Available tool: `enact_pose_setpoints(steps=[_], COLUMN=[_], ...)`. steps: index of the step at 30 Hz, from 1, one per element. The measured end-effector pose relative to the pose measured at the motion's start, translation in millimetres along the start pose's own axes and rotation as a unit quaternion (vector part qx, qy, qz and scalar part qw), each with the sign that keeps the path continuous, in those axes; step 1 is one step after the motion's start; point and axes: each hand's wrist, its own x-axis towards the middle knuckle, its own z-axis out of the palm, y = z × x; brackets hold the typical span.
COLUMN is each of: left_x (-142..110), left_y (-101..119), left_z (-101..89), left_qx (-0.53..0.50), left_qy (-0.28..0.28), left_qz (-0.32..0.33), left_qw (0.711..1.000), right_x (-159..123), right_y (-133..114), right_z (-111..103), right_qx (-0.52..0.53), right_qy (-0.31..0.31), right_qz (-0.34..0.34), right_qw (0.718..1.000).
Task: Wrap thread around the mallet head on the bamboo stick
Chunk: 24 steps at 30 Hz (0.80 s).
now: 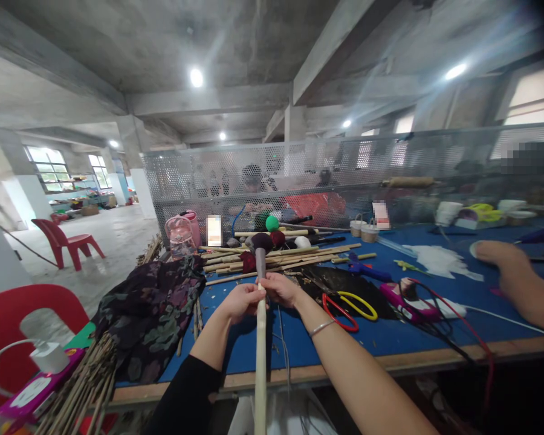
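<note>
Both my hands hold a long pale stick [261,350] that points away from me over the table's front edge. A dark rounded head [260,241] caps its far end, with a grey cloth-like wrap [261,264] below it. My left hand [243,302] is closed around the stick just under the wrap. Opposite it, my right hand [280,289] pinches the stick at the wrap's lower edge; some of its fingertips are hidden. Scissors [344,308] with one red and one yellow handle lie right of my right hand.
Several pale sticks [308,257] lie behind, near a green ball [272,223]. Dark patterned cloth [149,314] covers the table's left side. A blue glue gun [367,269] and a pink power strip [408,302] lie right. Another person's arm [521,284] reaches in. Perforated metal panels [176,181] stand behind.
</note>
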Motion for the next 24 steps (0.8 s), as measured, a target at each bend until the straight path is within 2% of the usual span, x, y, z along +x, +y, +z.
enact_pose_setpoints(steps=[2,4,10,14,16,21,24], left_x=[-3,-5,3,3,1,-5,-5], left_y=[3,4,-6,-5,-2,7,5], left_z=[1.2,2.1,1.6,2.3,3.7,6.6,6.4], left_qx=[-0.034,-0.045,0.066,0.081,0.047,-0.047,-0.047], left_qy=[-0.045,-0.054,0.06,0.084,0.069,-0.03,-0.027], left_qz=[-0.015,-0.027,-0.027,0.005,0.011,-0.021,-0.024], left_qw=[0.998,0.997,0.996,0.993,0.996,0.998,0.998], right_x=[-2,-2,2,1,-1,-4,-1], right_y=[-2,-2,4,2,-1,-5,-1], right_z=[-2,-3,1,1,-1,-4,-5], right_qx=[0.022,0.022,-0.061,-0.042,-0.017,0.035,0.028], right_qy=[-0.024,-0.025,0.042,0.032,0.008,-0.02,-0.011], right_qz=[0.0,0.004,0.009,-0.004,-0.001,0.005,0.003], right_qw=[0.999,0.999,0.997,0.999,1.0,0.999,1.0])
